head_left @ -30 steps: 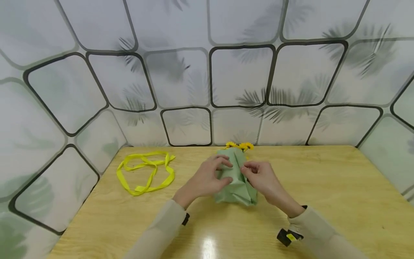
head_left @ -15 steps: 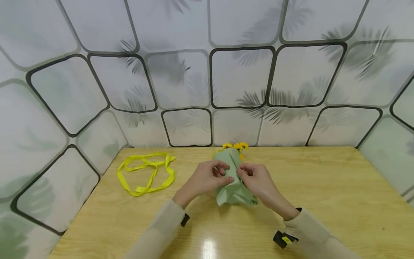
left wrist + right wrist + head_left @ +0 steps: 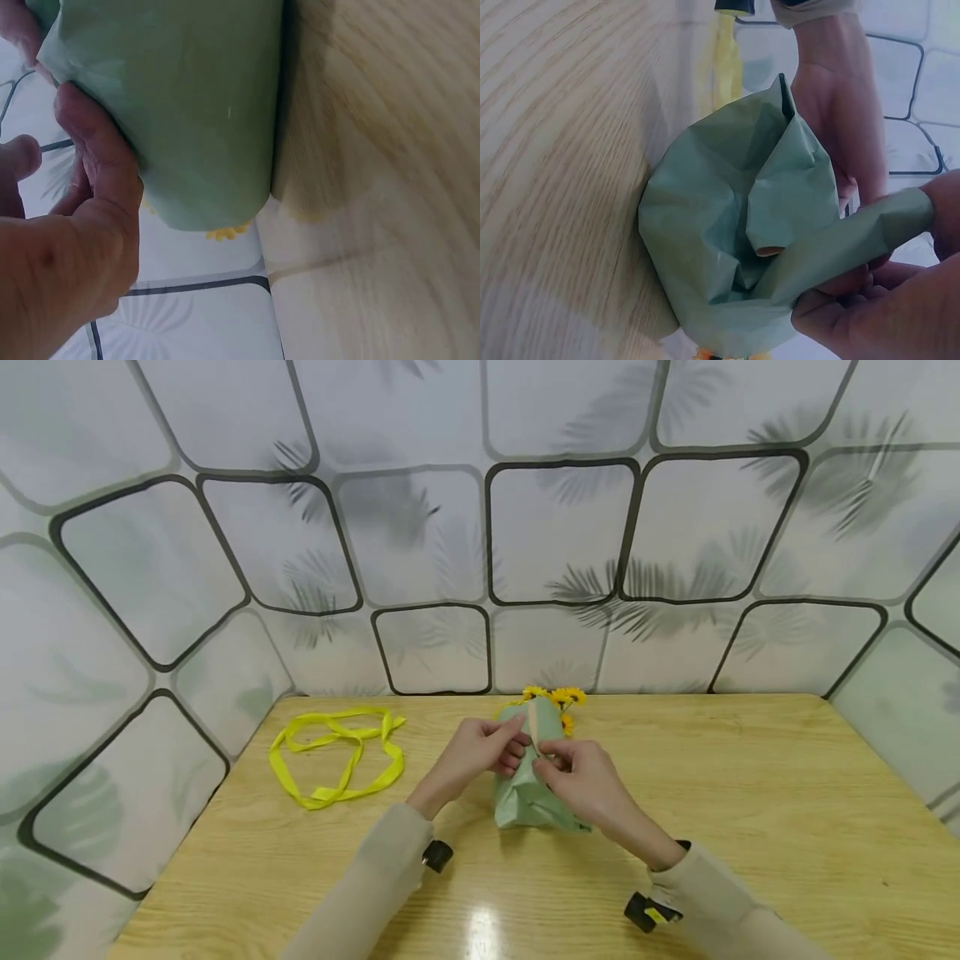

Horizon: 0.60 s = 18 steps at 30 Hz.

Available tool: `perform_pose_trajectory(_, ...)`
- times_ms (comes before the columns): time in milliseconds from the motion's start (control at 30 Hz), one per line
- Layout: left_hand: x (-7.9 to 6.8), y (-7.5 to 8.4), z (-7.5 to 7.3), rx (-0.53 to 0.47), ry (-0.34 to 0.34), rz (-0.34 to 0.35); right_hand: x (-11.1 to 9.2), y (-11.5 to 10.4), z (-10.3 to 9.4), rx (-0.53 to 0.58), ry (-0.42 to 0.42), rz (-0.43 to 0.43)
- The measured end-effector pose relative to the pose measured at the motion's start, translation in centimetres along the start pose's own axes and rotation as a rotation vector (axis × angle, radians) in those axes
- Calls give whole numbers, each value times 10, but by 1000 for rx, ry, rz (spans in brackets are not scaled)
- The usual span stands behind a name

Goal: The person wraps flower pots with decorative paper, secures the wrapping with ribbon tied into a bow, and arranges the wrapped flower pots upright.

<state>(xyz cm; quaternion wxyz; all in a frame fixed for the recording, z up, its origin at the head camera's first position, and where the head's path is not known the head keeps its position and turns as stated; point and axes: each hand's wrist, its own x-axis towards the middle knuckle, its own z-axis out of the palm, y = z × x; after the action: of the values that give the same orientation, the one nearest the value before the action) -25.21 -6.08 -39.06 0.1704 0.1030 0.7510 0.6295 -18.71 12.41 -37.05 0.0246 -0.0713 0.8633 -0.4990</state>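
Observation:
A sheet of green wrapping paper (image 3: 517,797) is rolled around a bunch of yellow flowers (image 3: 566,697) lying on the table. Blossoms stick out at the far end; the stems are hidden. My right hand (image 3: 588,781) pinches the paper's edge between thumb and fingers, and a strip of it folds over there in the right wrist view (image 3: 855,236). Beside it, my left hand (image 3: 476,752) touches the left part of the roll. In the left wrist view its bent fingers (image 3: 97,142) lie against the paper, with the thumb apart from them.
A yellow ribbon (image 3: 352,789) lies loosely looped on the wooden table (image 3: 750,793), left of the bundle. Behind the table's far edge hangs a patterned curtain-like wall (image 3: 558,527). Black wrist cameras (image 3: 437,856) sit at both sleeves.
The left hand's thumb has lifted and moved up along the paper. My right hand has moved slightly left with the paper edge, and a pale strip of the paper's edge now shows on top.

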Motion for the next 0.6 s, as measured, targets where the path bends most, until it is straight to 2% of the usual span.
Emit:
perform_pose_trajectory(133, 6, 5, 5, 16, 45, -72, -2, 0, -1, -6, -56, -26)
perform_pose_trajectory(233, 9, 7, 8, 46, 65, -94, -3, 1, -1, 2, -99, -36)
perform_pose_trajectory(467, 11, 6, 9, 78, 75, -71, -4, 14, -13, 207, -194, -42)
perform_pose_trajectory(533, 11, 6, 10, 74, 71, -62, -4, 19, -19, 224, -188, -59)
perform_pose_trajectory(600, 12, 6, 11, 68, 71, -54, -5, 26, -25, 190, -148, -87)
